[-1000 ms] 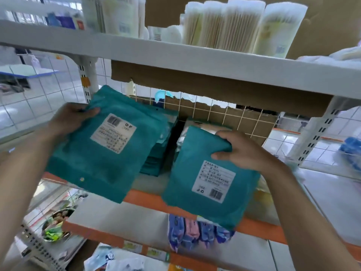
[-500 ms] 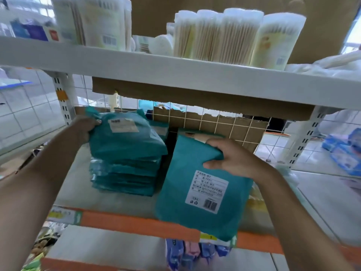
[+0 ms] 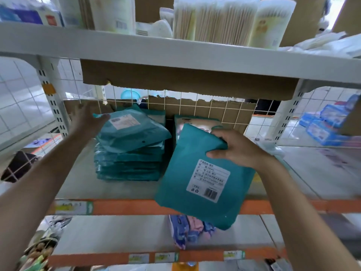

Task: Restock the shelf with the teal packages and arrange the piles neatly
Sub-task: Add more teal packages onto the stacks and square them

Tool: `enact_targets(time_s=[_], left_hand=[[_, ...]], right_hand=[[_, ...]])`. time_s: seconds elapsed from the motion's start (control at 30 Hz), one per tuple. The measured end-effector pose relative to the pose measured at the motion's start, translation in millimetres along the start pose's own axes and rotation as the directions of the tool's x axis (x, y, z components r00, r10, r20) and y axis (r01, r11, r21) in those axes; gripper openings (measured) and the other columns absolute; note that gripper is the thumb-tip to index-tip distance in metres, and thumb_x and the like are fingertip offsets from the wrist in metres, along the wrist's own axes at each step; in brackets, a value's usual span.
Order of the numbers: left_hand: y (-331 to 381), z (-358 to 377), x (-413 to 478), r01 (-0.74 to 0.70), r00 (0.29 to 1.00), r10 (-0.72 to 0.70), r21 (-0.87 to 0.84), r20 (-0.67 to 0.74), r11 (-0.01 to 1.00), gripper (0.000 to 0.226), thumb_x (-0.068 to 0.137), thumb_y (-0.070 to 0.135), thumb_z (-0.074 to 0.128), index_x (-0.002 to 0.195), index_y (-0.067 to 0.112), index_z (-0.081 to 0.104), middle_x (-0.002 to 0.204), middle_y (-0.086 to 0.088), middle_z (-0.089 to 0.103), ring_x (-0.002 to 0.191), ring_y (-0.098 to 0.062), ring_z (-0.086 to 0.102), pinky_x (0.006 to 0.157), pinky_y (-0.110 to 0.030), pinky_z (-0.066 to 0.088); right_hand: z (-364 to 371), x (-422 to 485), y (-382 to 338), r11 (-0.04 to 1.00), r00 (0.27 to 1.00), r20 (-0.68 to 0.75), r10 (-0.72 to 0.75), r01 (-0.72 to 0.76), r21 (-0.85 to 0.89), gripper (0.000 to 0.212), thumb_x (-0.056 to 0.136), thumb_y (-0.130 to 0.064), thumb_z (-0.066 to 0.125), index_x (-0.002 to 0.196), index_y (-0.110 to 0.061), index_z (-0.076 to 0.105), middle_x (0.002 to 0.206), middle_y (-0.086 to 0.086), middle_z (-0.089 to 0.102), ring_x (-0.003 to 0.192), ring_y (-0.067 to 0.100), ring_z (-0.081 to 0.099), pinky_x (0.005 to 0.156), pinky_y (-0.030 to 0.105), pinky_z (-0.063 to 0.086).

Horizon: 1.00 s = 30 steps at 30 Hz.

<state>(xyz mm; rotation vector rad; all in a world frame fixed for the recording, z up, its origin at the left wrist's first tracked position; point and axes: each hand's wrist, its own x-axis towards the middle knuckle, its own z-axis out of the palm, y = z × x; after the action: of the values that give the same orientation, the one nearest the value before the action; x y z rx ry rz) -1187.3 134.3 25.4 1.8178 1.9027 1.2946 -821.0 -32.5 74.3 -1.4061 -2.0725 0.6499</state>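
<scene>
Presently the right hand (image 3: 236, 147) grips one teal package (image 3: 201, 177) beside one pile (image 3: 130, 155).

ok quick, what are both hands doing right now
Left hand: open, at the teal pile.
Right hand: holding a teal package.

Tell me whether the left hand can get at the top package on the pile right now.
Probably yes. The left hand is open right at the left edge of the top package on the pile, with nothing between them; the shelf above leaves room.
</scene>
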Motion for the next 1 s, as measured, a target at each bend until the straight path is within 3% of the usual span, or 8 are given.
enact_targets(time_s=[0.1, 0.17, 0.27, 0.37, 0.47, 0.63, 0.77, 1.0], left_hand=[[64, -7, -59, -0.291, 0.954, 0.297, -0.128, 0.038, 0.948, 0.032, 0.087, 0.030, 0.063, 0.115, 0.018, 0.059, 0.116, -0.001, 0.055, 0.102, -0.019, 0.054, 0.084, -0.031, 0.041], [97, -11, -103, -0.363, 0.887, 0.418, -0.263, 0.197, 0.894, 0.038, 0.084, 0.040, 0.064, 0.119, 0.034, 0.052, 0.120, 0.007, 0.052, 0.104, -0.009, 0.052, 0.084, -0.025, 0.040], [109, 2, -140, -0.161, 0.693, 0.423, -0.447, 0.584, 0.880, 0.059, 0.072, 0.049, 0.072, 0.122, 0.046, 0.041, 0.121, 0.013, 0.056, 0.105, -0.002, 0.058, 0.084, -0.020, 0.048], [116, 23, -164, -0.027, 0.546, 0.428, -0.495, 0.720, 0.869, 0.068, 0.073, 0.031, 0.078, 0.130, 0.037, 0.041, 0.121, 0.010, 0.060, 0.108, -0.007, 0.060, 0.086, -0.026, 0.052], [124, 36, -177, 0.130, 0.573, 0.408, -0.570, 0.711, 0.811, 0.057, 0.078, 0.002, 0.072, 0.125, 0.025, 0.048, 0.117, 0.006, 0.065, 0.107, -0.010, 0.062, 0.084, -0.024, 0.052], [147, 54, -190, 0.208, 0.642, 0.396, -0.646, 0.657, 0.735, 0.054, 0.076, -0.003, 0.072, 0.122, 0.018, 0.051, 0.110, 0.002, 0.067, 0.100, -0.012, 0.065, 0.076, -0.024, 0.053], [162, 68, -197, 0.251, 0.735, 0.327, -0.687, 0.594, 0.682, 0.054, 0.074, -0.009, 0.070, 0.119, 0.015, 0.052, 0.105, 0.000, 0.068, 0.094, -0.014, 0.066, 0.071, -0.021, 0.053], [187, 78, -192, 0.338, 0.896, 0.077, -0.784, 0.437, 0.520, 0.047, 0.078, -0.004, 0.064, 0.119, 0.017, 0.053, 0.106, -0.006, 0.068, 0.092, -0.020, 0.067, 0.076, -0.032, 0.056]], right_hand=[[-2, -5, 0, 0.999, 0.999, -0.028, 0.018, -0.018, 0.028, 0.012, 0.082, -0.006, 0.069, 0.086, -0.015, 0.062, 0.085, 0.000, 0.067, 0.081, 0.017, 0.066, 0.069, 0.032, 0.050], [-4, -8, 1, 0.997, 0.998, -0.055, 0.040, -0.036, 0.071, 0.019, 0.082, -0.005, 0.069, 0.098, -0.001, 0.061, 0.093, 0.014, 0.068, 0.085, 0.026, 0.067, 0.072, 0.039, 0.051], [-9, -13, 5, 0.984, 0.995, -0.078, 0.060, -0.046, 0.171, 0.021, 0.081, -0.004, 0.069, 0.100, 0.000, 0.060, 0.088, 0.012, 0.069, 0.078, 0.023, 0.067, 0.069, 0.039, 0.050], [-17, -19, 11, 0.957, 0.989, -0.125, 0.076, -0.038, 0.287, 0.018, 0.081, 0.001, 0.067, 0.087, -0.015, 0.063, 0.074, -0.011, 0.070, 0.069, 0.007, 0.066, 0.062, 0.023, 0.050], [-25, -24, 17, 0.943, 0.985, -0.141, 0.099, -0.047, 0.330, 0.022, 0.081, 0.001, 0.066, 0.090, -0.019, 0.064, 0.079, -0.008, 0.072, 0.073, 0.011, 0.069, 0.063, 0.023, 0.052], [-35, -28, 37, 0.987, 0.951, -0.273, 0.148, -0.123, 0.108, 0.024, 0.082, -0.018, 0.070, 0.104, -0.016, 0.060, 0.100, 0.001, 0.067, 0.091, 0.019, 0.065, 0.083, 0.042, 0.052], [-38, -39, 46, 0.959, 0.908, -0.418, -0.018, -0.102, -0.263, 0.059, 0.085, -0.036, 0.065, 0.137, -0.018, 0.043, 0.142, 0.003, 0.041, 0.132, 0.020, 0.035, 0.110, 0.033, 0.025], [-20, -72, 50, 0.929, 0.939, -0.230, -0.256, 0.174, -0.325, 0.084, 0.066, -0.075, 0.051, 0.136, -0.028, 0.046, 0.139, -0.019, 0.034, 0.130, -0.005, 0.024, 0.107, 0.012, 0.016]])
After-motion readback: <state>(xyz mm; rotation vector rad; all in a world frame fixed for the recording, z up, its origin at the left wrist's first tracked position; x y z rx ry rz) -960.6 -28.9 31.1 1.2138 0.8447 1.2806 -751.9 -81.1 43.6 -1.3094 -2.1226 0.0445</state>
